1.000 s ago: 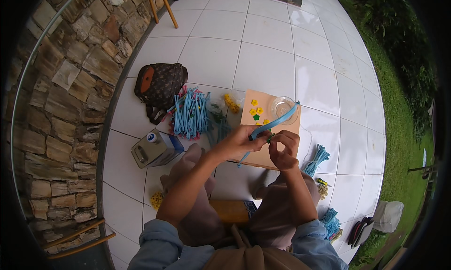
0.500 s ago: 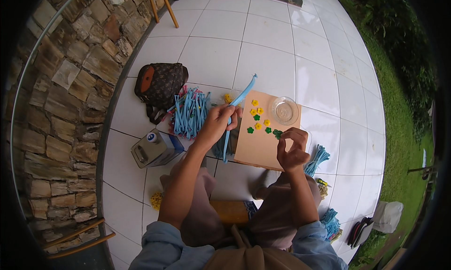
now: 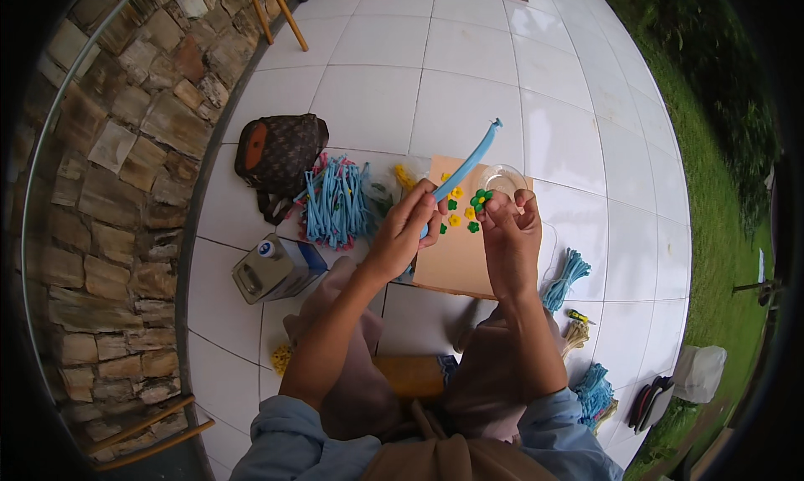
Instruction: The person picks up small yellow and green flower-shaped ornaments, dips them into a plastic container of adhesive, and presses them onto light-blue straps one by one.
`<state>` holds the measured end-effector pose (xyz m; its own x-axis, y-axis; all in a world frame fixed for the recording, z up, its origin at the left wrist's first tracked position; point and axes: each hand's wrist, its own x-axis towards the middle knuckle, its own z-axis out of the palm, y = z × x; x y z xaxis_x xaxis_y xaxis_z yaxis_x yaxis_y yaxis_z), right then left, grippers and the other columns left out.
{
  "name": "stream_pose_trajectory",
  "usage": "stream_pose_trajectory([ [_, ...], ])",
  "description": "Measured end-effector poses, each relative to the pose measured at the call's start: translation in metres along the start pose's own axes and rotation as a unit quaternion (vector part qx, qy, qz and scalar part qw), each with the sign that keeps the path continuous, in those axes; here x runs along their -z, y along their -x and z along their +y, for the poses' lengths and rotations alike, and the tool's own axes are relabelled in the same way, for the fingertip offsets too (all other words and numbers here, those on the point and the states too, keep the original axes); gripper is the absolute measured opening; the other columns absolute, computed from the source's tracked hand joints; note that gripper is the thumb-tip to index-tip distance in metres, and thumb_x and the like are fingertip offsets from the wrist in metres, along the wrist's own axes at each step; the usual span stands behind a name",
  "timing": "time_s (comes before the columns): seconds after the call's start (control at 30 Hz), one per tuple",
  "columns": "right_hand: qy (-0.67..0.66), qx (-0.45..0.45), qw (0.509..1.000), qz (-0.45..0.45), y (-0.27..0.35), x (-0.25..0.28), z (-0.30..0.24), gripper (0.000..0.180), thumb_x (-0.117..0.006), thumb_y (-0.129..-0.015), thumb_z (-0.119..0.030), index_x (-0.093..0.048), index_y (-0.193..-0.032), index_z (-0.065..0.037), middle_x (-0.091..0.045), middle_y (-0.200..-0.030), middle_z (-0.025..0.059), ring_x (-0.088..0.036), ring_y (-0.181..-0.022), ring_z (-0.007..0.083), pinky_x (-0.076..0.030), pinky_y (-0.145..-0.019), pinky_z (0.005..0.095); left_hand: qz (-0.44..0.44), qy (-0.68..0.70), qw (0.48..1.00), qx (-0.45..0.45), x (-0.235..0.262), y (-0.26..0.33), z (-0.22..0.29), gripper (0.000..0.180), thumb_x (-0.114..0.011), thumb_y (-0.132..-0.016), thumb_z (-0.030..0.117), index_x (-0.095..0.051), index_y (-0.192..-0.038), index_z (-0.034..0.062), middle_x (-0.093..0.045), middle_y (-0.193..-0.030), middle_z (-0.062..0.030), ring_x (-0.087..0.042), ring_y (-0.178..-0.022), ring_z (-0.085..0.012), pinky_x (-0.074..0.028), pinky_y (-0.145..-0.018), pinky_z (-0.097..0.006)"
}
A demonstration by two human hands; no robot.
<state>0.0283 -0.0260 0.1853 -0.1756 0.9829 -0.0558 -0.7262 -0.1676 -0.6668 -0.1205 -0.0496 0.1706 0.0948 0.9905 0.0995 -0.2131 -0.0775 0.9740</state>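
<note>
My left hand (image 3: 399, 240) is closed around a narrow light-blue strap (image 3: 471, 164), whose knotted end points up and to the right. Between thumb and fingers of my right hand (image 3: 512, 251) is a small green flower (image 3: 481, 200) with a yellow centre, held up close to the strap but apart from it. Below both hands lies a tan board (image 3: 452, 267). Loose on it are several little yellow flowers (image 3: 454, 220) and green flowers (image 3: 473, 227). A clear glass dish (image 3: 504, 173) at the board's far right is partly covered by my right hand.
Left of the board lies a pile of blue straps (image 3: 335, 200), beside a brown backpack (image 3: 283, 154) and a metal can (image 3: 276, 269). Blue bundles (image 3: 567, 280) and a small yellow-green tool (image 3: 578, 316) lie to the right on the white tiles. A stone wall (image 3: 109, 255) borders the left.
My right hand has lifted the green flower off the board area and moved up toward the strap. My left hand has shifted right with the strap.
</note>
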Motion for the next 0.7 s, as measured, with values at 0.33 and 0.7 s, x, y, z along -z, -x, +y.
stream_pose_trajectory([
  [0.33, 0.020, -0.023, 0.999, 0.030, -0.003, -0.012, 0.014, 0.042, -0.062, -0.075, 0.003, -0.025, -0.091, -0.010, -0.060, -0.078, 0.0100, -0.053, -0.074, 0.0151, -0.040, -0.076, 0.0261, 0.065, -0.084, 0.994, 0.010, -0.010, 0.000, -0.003, 0.018, -0.036, -0.095, 0.018, -0.043, -0.088, 0.0041, -0.030, -0.053, 0.0035, -0.027, -0.046, -0.0033, -0.025, -0.044, -0.020],
  [0.7, 0.034, -0.005, 0.999, 0.025, -0.005, -0.011, 0.023, 0.042, -0.060, -0.077, 0.003, -0.022, -0.088, -0.011, -0.061, -0.080, 0.0109, -0.055, -0.076, 0.0152, -0.041, -0.075, 0.0260, 0.085, -0.111, 0.990, 0.001, -0.011, 0.002, -0.001, 0.017, -0.036, -0.095, 0.018, -0.043, -0.089, 0.0035, -0.036, -0.056, 0.0026, -0.029, -0.046, -0.0029, -0.026, -0.043, -0.021],
])
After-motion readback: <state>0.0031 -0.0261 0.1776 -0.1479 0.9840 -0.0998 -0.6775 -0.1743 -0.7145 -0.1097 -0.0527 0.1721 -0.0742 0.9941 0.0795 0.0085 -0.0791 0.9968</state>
